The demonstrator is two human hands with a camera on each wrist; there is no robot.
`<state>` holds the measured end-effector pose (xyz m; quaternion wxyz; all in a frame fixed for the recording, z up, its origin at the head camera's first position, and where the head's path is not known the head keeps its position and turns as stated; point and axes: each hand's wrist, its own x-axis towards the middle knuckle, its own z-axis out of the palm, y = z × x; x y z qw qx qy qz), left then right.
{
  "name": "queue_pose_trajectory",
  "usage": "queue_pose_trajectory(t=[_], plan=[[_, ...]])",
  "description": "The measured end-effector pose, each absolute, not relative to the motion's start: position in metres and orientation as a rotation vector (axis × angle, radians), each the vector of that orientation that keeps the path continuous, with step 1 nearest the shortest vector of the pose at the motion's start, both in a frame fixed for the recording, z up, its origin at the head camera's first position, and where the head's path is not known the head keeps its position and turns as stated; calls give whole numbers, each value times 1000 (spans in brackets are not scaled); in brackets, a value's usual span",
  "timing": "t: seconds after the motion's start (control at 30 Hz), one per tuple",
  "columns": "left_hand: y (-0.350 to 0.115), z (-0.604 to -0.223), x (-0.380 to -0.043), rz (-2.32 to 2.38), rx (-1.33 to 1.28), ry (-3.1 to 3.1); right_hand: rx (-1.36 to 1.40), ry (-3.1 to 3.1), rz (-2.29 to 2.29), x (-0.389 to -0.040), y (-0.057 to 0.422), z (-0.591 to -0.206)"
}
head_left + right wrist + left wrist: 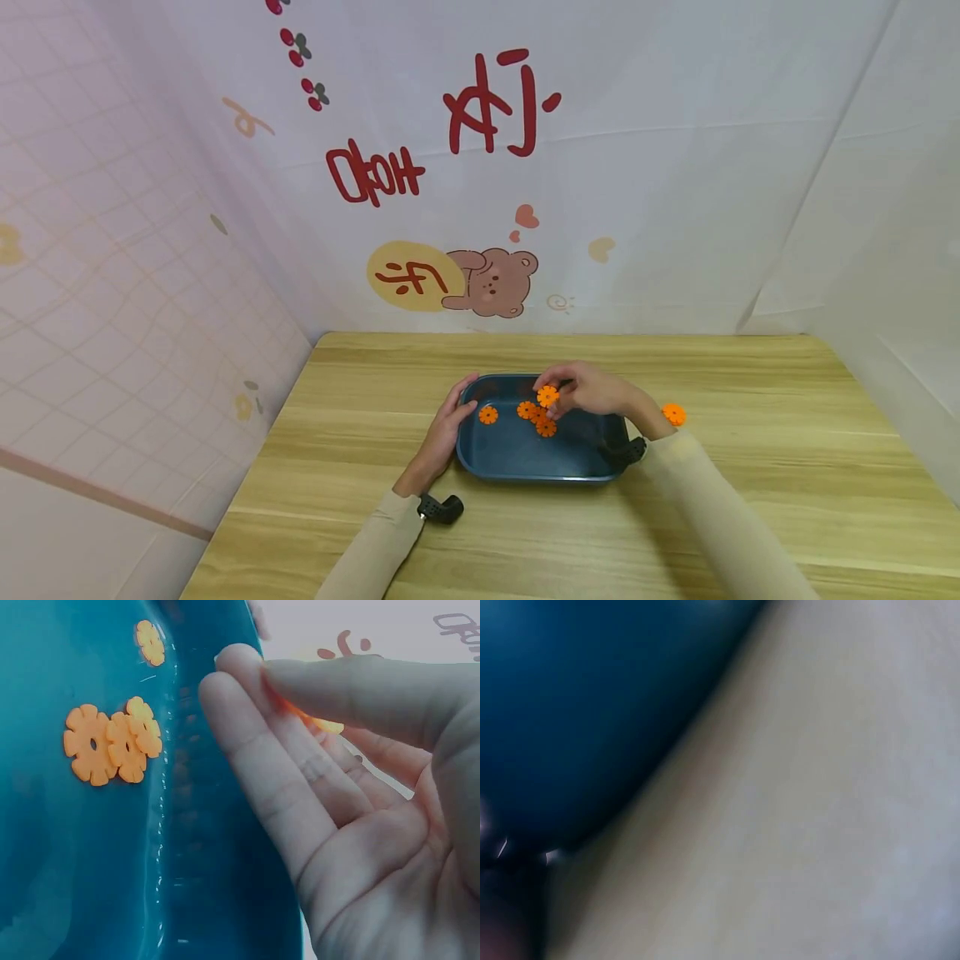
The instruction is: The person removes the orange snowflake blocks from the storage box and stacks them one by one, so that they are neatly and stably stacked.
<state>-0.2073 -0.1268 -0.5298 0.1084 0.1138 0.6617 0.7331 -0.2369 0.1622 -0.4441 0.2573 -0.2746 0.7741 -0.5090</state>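
Over the tray (pixel 577 452), the right hand (pixel 591 390) holds a disc (pixel 548 397) a slack pinch could drop; the left hand (pixel 442 432) grips the tray's left end

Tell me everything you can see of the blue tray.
The blue tray is a rounded rectangle with raised walls and a glossy, perhaps plastic, surface. It sits upright on the table, long sides running left to right. Four orange pieces lie inside, three overlapping, one apart. The left hand grips its left end.

Homelike corner: wood-grain table (pixel 540 533) against cartoon-bear wall covering (pixel 637 192).
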Motion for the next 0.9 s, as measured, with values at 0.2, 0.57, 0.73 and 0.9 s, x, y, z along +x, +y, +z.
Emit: queue_pose_trajectory(t=[0.2,0.57,0.73,0.9], plan=[[-127,-531,-207,2159,335,1953,-772,2090,-1413,-236,170,-444],[-126,-531,-208,2162,347,1958,-812,2168,-1424,-227,191,-441],[-126,-531,-207,2171,342,1944,-865,2285,-1403,-225,202,-443],[-126,-530,-207,2191,342,1922,-850,2326,-1437,-220,210,-445]])
